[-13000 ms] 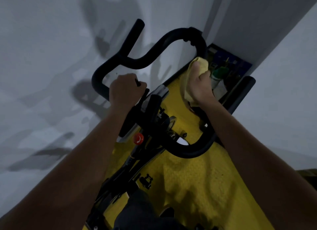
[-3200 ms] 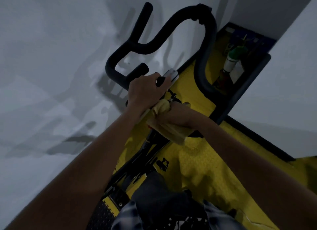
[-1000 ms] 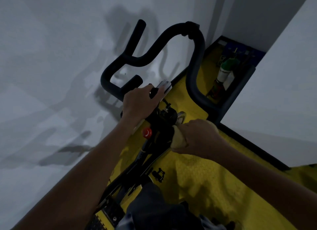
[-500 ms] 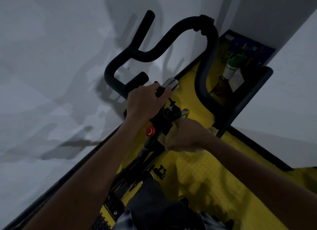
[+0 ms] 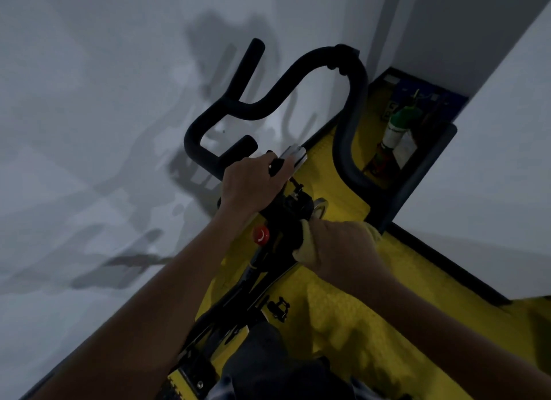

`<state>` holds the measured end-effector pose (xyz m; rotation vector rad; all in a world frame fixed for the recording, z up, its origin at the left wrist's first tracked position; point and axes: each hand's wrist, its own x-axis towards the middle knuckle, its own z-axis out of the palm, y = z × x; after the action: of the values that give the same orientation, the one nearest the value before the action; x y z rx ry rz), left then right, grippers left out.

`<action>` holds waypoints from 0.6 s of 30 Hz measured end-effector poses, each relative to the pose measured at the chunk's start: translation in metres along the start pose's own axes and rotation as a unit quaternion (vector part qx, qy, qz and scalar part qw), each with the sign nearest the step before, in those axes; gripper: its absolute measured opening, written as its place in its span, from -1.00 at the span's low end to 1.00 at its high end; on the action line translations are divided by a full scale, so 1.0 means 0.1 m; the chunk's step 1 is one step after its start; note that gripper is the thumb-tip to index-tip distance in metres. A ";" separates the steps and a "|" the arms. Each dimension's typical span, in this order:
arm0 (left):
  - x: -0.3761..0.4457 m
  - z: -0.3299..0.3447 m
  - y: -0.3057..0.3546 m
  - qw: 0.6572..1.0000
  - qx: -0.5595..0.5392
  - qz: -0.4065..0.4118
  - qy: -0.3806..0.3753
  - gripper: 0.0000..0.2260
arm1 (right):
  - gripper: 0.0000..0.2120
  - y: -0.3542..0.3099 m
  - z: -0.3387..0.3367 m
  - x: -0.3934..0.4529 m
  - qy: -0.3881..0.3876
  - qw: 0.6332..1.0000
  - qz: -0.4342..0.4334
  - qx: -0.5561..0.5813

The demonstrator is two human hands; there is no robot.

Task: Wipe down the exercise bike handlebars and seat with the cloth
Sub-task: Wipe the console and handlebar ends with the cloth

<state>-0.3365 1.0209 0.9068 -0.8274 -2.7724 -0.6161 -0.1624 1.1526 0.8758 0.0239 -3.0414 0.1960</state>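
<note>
Left hand gripping the middle of the black handlebars; right hand, nearer, pressing the yellow cloth against the bike frame

- The black padded handlebars loop out ahead of me, curving above the yellow floor beside the grey wall.
- My pale yellow cloth is bunched against the bike's dark central stem, just right of its red knob.

Black handlebars, pale yellow cloth, red knob, yellow textured floor mat, green-capped bottle.
</note>
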 end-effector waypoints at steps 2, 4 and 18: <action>-0.01 0.00 0.00 1.000 -0.007 -0.001 0.001 -0.45 | -0.57 0.10 0.06 -0.12 0.036 0.998 -0.042 -0.029; -0.02 0.00 -0.01 1.000 -0.018 0.001 0.006 -0.45 | -0.48 0.14 0.01 -0.16 0.028 0.998 -0.047 0.014; 0.47 -0.31 -0.37 0.962 -0.247 -0.049 0.103 -0.89 | -0.50 -0.01 -0.86 0.55 0.076 0.508 0.397 0.761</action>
<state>-0.3943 1.0020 0.9353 -0.6602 -2.5086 -1.3652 -0.2093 1.1617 0.9661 -1.0872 -1.3760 2.4395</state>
